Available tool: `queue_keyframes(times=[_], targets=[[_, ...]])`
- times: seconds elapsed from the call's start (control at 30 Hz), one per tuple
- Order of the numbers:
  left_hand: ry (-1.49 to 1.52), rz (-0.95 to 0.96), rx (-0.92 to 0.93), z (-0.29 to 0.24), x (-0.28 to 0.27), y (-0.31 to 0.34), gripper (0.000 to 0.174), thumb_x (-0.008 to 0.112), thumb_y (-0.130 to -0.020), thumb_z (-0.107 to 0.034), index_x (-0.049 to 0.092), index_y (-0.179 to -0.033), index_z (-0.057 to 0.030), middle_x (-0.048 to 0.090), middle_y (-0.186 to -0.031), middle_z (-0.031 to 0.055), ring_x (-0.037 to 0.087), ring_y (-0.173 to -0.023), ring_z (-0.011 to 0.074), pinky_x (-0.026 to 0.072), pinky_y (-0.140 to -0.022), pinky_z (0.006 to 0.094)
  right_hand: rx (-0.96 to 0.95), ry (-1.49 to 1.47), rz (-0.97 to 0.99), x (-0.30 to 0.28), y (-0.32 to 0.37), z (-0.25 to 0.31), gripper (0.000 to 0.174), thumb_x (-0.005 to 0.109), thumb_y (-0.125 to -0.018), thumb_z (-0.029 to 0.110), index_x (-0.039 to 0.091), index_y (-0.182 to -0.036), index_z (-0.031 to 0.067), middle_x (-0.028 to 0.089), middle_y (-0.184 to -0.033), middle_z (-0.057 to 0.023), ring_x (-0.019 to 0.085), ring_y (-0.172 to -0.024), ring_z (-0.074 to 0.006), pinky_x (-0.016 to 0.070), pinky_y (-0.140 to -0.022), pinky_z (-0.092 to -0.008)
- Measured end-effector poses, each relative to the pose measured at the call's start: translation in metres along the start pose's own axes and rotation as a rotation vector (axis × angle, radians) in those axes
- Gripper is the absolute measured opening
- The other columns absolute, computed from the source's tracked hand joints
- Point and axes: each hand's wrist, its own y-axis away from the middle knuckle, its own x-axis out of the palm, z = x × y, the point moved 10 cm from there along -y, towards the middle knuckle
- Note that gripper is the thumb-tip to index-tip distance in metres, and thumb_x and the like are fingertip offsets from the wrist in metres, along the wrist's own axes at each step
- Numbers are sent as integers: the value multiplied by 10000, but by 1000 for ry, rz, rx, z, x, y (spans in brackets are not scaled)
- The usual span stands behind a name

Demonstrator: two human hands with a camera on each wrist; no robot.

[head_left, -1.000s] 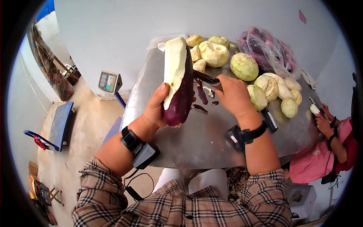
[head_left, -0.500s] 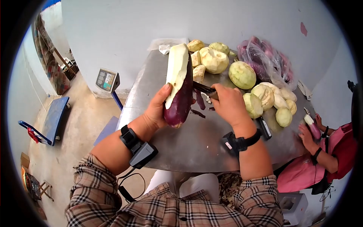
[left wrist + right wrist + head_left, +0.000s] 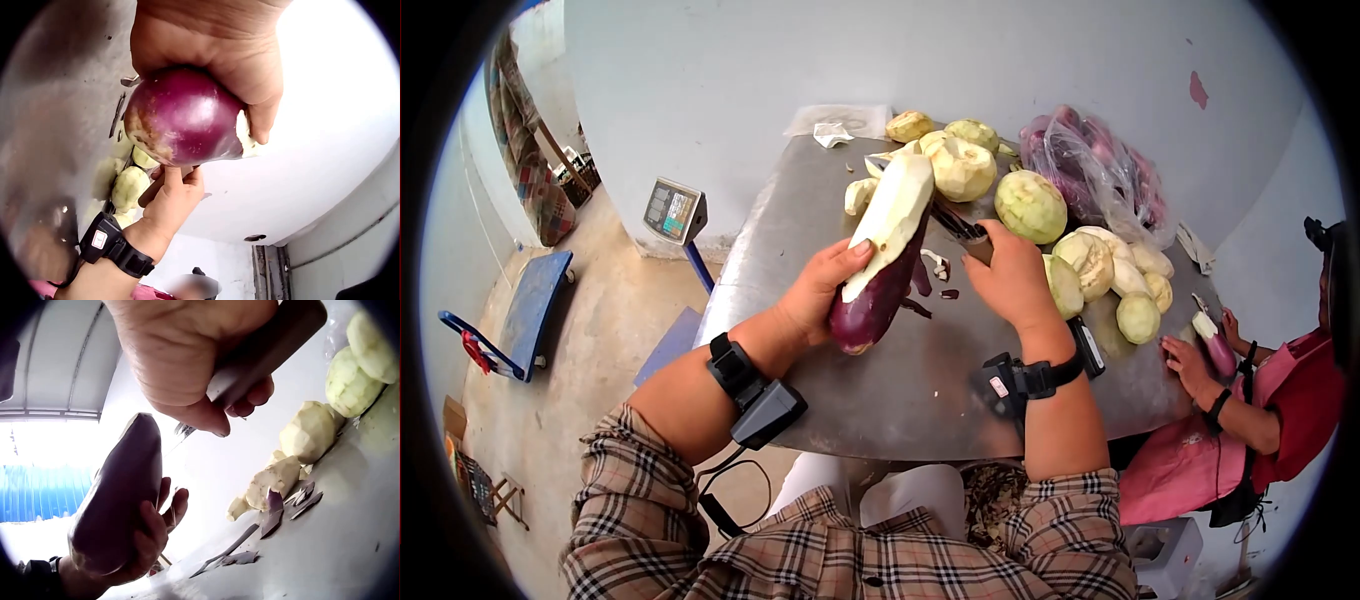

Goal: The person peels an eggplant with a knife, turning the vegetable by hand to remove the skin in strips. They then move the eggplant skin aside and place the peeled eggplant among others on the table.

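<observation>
left hand (image 3: pixel 812 292): fingers curled round eggplant (image 3: pixel 877 302), purple end
right hand (image 3: pixel 1012 272): fingers clamped on tool handle (image 3: pixel 275 347)
eggplant place: tilted, above table (image 3: pixel 880 405)
handling: probably heavyish, firm; bared flesh slick, bruises
best hold: purple skin, lower end

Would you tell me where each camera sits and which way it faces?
Head: on the head, facing forward and down at left hand, right hand, eggplant and table; plaid sleeves show.
Left wrist: on that wrist, facing its hand and the eggplant's purple end; right hand beyond.
Right wrist: on that wrist, facing its hand gripping a dark handle; left hand beyond.
Shared by all: eggplant, both hands.
</observation>
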Motion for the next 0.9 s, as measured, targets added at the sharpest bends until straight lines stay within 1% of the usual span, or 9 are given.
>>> queue_keyframes(times=[0.13,0.17,0.27,0.37,0.47,0.53,0.6,0.8,0.9], targets=[[-37,-49,-44,4,2,3,623,678,-819,-425,475,-1231,-4,616,-1061,156,644,-920,273,535,-793,345,34,-146,-61,-2,0,-5,330,670,-727,110,571,-1015,-18,652,-853,-207,628,-837,-376,506,-739,-414],[16,-53,-47,2,5,4,590,694,-829,-369,496,-1234,13,629,-1048,122,635,-875,175,525,-755,299,52,-175,-79,-5,0,-6,333,685,-715,103,570,-1003,-19,653,-850,-199,632,-829,-366,508,-737,-404],[-101,-60,-108,8,-1,5,633,693,-807,-417,496,-1214,27,624,-1050,163,644,-900,239,524,-785,325,88,-218,-116,-11,0,-7,346,726,-679,90,571,-969,-21,655,-842,-178,641,-809,-338,512,-728,-378],[-135,-31,-141,5,12,10,649,715,-787,-410,504,-1206,39,627,-1051,151,637,-891,208,517,-792,309,84,-196,-122,-13,-1,-10,342,752,-661,94,580,-932,-21,656,-833,-170,643,-793,-324,511,-715,-367],[-186,-51,-196,13,7,9,671,740,-764,-397,500,-1216,38,627,-1054,140,630,-886,188,515,-795,305,76,-212,-137,-14,-2,-13,311,762,-661,110,597,-891,-19,657,-813,-171,644,-768,-322,510,-700,-367],[-173,-41,-154,10,12,8,687,752,-754,-383,493,-1224,45,626,-1049,132,629,-882,183,514,-794,302,55,-225,-183,-19,-2,-11,293,769,-661,118,608,-866,-17,659,-796,-169,645,-746,-321,509,-688,-367],[-172,-24,-124,7,15,8,698,752,-753,-382,486,-1235,48,624,-1054,129,627,-883,180,511,-797,300,27,-227,-227,-22,-1,-12,280,767,-669,121,614,-859,-14,659,-786,-170,646,-733,-321,509,-682,-366],[-274,-21,-221,14,9,11,731,754,-743,-398,480,-1246,56,620,-1062,132,622,-882,172,508,-780,293,16,-266,-248,-23,-1,-13,276,766,-686,131,617,-868,-13,658,-792,-176,644,-739,-334,509,-684,-367],[-237,-28,-112,8,16,7,731,757,-735,-409,493,-1225,65,623,-1038,133,622,-854,168,510,-760,288,-3,-235,-272,-25,0,-12,297,767,-694,146,618,-897,-12,660,-802,-178,643,-747,-341,510,-685,-371]])
